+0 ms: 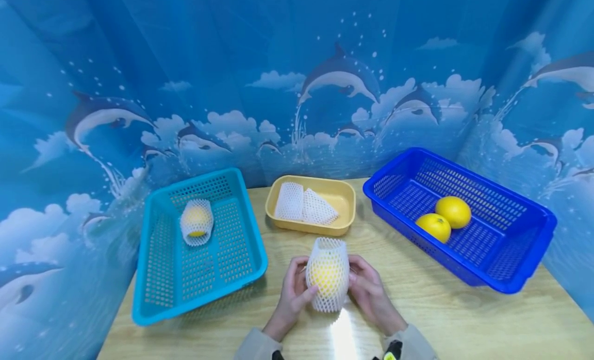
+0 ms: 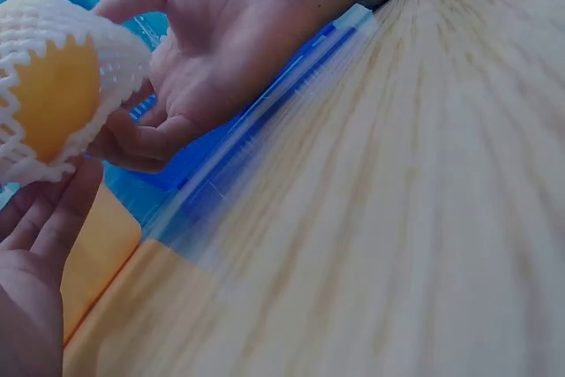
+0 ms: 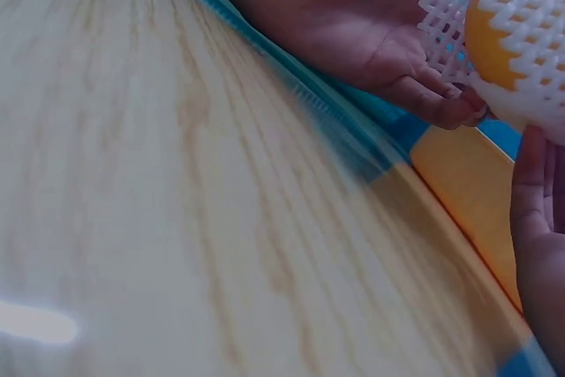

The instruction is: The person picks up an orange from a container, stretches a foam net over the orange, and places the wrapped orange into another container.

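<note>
A round yellow fruit (image 1: 325, 277) in a white foam net sleeve (image 1: 330, 246) is held between both hands above the table. My left hand (image 1: 294, 293) grips its left side, the thumb lying across the front of the net. From the other side my right hand (image 1: 371, 293) holds the sleeve with thumb and fingers. Bare yellow peel shows at an open end of the net in the left wrist view, where the left hand's fingers (image 2: 62, 209) touch it from below. The right hand's fingers (image 3: 534, 183) support the sleeve in the right wrist view.
A teal basket (image 1: 195, 311) on the left holds one netted fruit (image 1: 197, 222). Behind the hands, a yellow tray (image 1: 343, 195) contains white foam nets (image 1: 291, 201). At right stands a blue basket (image 1: 487, 257) with two bare yellow fruits (image 1: 453, 212). A dolphin-print curtain (image 1: 260, 55) hangs behind.
</note>
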`<control>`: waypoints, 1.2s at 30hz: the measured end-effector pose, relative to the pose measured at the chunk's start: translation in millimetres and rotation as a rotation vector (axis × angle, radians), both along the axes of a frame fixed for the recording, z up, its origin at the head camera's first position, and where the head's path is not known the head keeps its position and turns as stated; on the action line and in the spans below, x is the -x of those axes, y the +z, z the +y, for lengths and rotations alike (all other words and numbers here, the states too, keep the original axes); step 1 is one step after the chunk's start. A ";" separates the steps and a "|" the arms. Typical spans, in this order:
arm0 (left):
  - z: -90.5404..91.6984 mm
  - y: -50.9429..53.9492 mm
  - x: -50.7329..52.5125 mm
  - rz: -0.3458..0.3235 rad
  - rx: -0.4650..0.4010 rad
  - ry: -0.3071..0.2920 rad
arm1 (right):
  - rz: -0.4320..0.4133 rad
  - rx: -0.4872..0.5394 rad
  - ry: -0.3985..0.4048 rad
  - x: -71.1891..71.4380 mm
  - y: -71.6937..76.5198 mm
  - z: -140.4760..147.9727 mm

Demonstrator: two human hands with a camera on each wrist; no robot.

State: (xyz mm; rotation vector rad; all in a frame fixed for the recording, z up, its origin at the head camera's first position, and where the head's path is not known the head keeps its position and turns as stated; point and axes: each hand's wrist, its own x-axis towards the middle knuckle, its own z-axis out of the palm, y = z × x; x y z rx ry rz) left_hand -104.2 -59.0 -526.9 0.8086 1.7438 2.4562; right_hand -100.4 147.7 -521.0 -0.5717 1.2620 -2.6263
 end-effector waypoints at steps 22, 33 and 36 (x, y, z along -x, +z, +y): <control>-0.6 0.9 -0.9 0.039 0.090 0.053 | -0.030 0.001 0.042 -3.5 3.4 2.8; -0.8 -1.9 0.9 0.046 0.047 -0.027 | 0.010 -0.076 -0.078 -1.6 0.2 -0.1; -0.2 -0.8 0.4 -0.005 0.099 -0.004 | -0.002 -0.108 -0.100 -1.7 -0.1 -0.2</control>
